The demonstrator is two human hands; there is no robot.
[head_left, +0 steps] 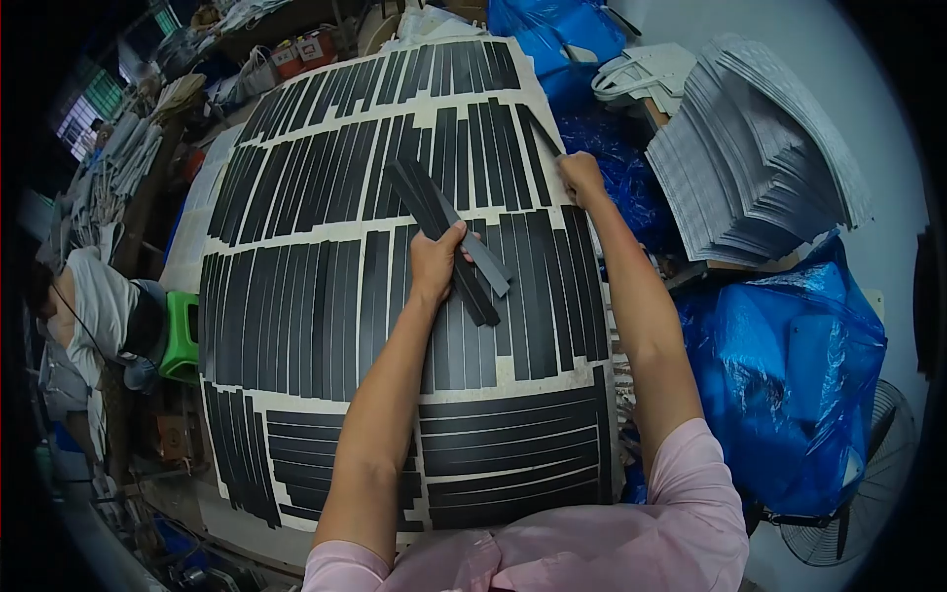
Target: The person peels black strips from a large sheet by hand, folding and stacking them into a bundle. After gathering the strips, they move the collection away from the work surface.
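Observation:
My left hand is closed round a bundle of long black strips, held slantwise over the middle of the board. One strip in the bundle shows a grey face. At the board's right edge, my right hand is closed on the near end of a black strip, which runs up and left from the fingers. Beneath both arms lies a large pale board covered with rows of black strips. Most of them lie lengthwise; those nearest my body lie crosswise.
Blue plastic-wrapped goods and a stack of grey sheets stand on the right, with a fan below. A white bag lies behind. On the left are a green stool and a seated person beside a loaded bench.

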